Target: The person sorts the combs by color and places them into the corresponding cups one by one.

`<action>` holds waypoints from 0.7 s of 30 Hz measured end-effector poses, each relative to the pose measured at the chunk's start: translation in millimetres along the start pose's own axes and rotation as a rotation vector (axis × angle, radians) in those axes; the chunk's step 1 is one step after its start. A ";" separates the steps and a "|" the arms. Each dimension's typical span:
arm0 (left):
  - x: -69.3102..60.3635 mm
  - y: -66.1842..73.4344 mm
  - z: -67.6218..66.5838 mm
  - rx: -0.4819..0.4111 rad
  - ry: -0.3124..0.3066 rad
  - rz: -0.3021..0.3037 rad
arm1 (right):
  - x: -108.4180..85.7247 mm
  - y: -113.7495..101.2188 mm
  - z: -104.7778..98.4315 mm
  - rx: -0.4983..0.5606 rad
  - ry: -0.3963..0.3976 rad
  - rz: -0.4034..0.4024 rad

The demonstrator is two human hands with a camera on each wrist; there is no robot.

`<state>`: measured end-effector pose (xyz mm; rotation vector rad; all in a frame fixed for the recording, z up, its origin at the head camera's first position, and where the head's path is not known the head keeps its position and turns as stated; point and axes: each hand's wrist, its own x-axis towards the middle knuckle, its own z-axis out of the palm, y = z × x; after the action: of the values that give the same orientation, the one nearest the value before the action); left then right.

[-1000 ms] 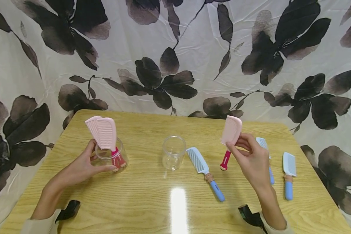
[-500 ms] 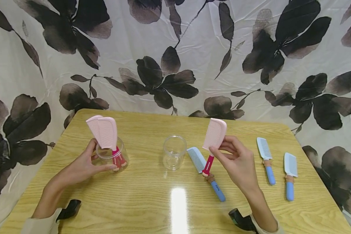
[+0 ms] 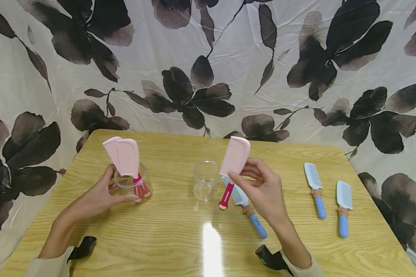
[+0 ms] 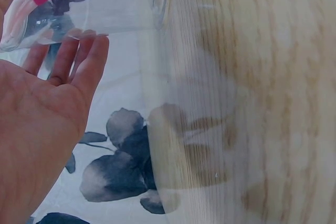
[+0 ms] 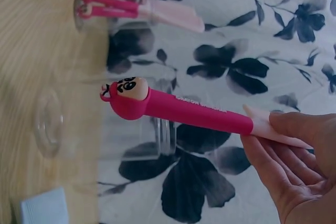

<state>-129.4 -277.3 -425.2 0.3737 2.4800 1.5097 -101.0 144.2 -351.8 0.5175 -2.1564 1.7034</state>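
Note:
My left hand point(image 3: 93, 198) holds a transparent jar point(image 3: 147, 188) at the table's left, fingers and thumb around its side. Two pink combs point(image 3: 128, 157) stand in that jar, magenta handles down. My right hand point(image 3: 263, 188) pinches another pink comb point(image 3: 235, 156) where its head meets the handle; it is tilted, teeth end up. In the right wrist view its magenta handle point(image 5: 199, 113) ends in a small cartoon head. Just left of this comb stands a second transparent jar point(image 3: 202, 186). A light blue comb point(image 3: 258, 226) lies beneath my right hand, its toothed part partly hidden.
Two more light blue combs, one nearer point(image 3: 319, 207) and one farther right point(image 3: 343, 225), lie on the right of the wooden table point(image 3: 152, 246). A floral cloth point(image 3: 249, 73) hangs behind the table.
My right hand has carried the pink comb leftward, from near the right-hand blue combs to beside the second jar. My left hand and its jar stay put.

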 end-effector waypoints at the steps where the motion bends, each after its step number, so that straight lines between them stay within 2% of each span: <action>1: 0.2 -0.3 0.2 0.001 0.000 -0.002 | 0.6 -0.5 2.3 0.013 -0.001 0.004; 11: 0.2 0.7 1.3 -0.002 -0.001 0.006 | 9.6 -5.5 27.5 0.157 -0.005 0.051; 21: -2.1 1.8 0.0 -0.007 -0.002 0.004 | 18.8 -7.0 50.5 0.225 -0.003 0.062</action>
<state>-127.2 -277.2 -423.4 0.3793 2.4737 1.5185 -116.2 92.2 -348.0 0.5165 -2.0133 1.9935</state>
